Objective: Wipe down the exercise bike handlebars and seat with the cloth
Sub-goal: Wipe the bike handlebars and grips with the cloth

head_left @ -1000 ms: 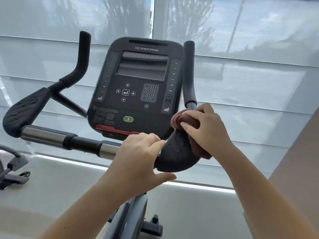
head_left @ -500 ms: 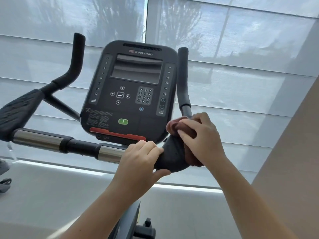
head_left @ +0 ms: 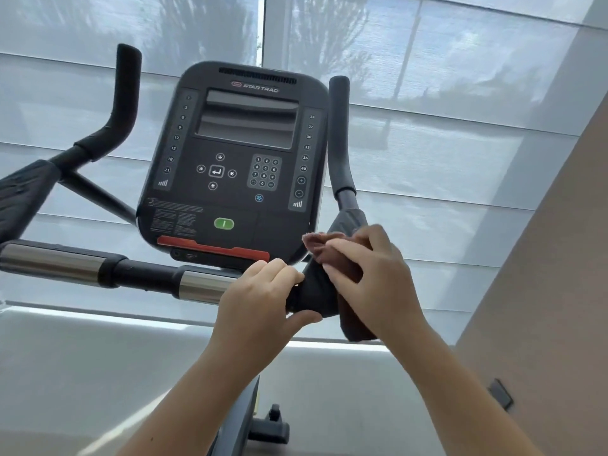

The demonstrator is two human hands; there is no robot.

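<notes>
The exercise bike's black handlebar (head_left: 138, 274) runs across the view with chrome sections, and its right elbow pad (head_left: 319, 294) sits just below the console. My left hand (head_left: 260, 304) grips the bar right beside that pad, fingers over the top and thumb underneath. My right hand (head_left: 371, 278) holds a brown cloth (head_left: 348, 268) pressed against the pad's right side, with a cloth corner sticking out to the left and an end hanging below. The right upright grip (head_left: 340, 136) rises behind the cloth. The seat is out of view.
The black console (head_left: 237, 159) with screen and keypad stands directly behind my hands. The left upright grip (head_left: 123, 93) and left elbow pad (head_left: 23, 195) are at the far left. Windows with blinds (head_left: 444, 93) fill the background; a beige wall (head_left: 552, 258) is on the right.
My right hand has slid the cloth down the right pad toward me, uncovering the pad's upper part. The left hand keeps its grip on the bar. The camera has tilted up and right.
</notes>
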